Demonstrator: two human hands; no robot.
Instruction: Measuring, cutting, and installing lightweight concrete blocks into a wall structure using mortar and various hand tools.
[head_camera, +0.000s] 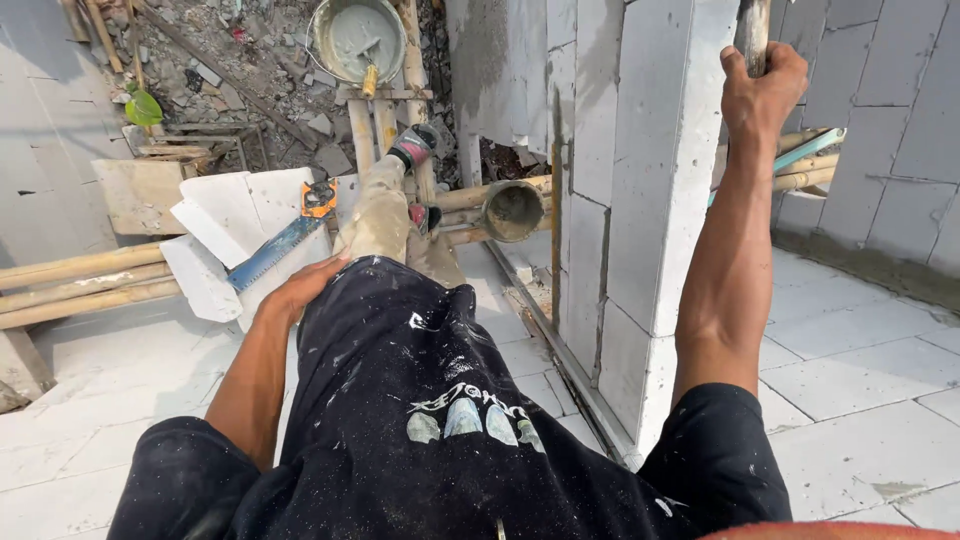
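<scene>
Looking down from the head camera, I saw the person perched high on a wall of pale grey blocks (640, 180), with rubble-strewn ground far below. The right hand (762, 85) was clenched around an upright dark pole (752, 30) rising beside the wall's top, apparently gripped for balance. The left hand (300, 290) rested flat on the thigh of dusty trousers, fingers released and holding nothing, seemingly bracing the body. One foot in a black and red shoe (414, 146) stood on bamboo scaffolding poles (385, 120). A blue-bladed handsaw with an orange handle (285, 240) lay on white broken block pieces (230, 215), near the left hand. A metal bucket of grey mortar with a trowel (358, 38) sat on the scaffold beyond the shoe, within stepping reach.
</scene>
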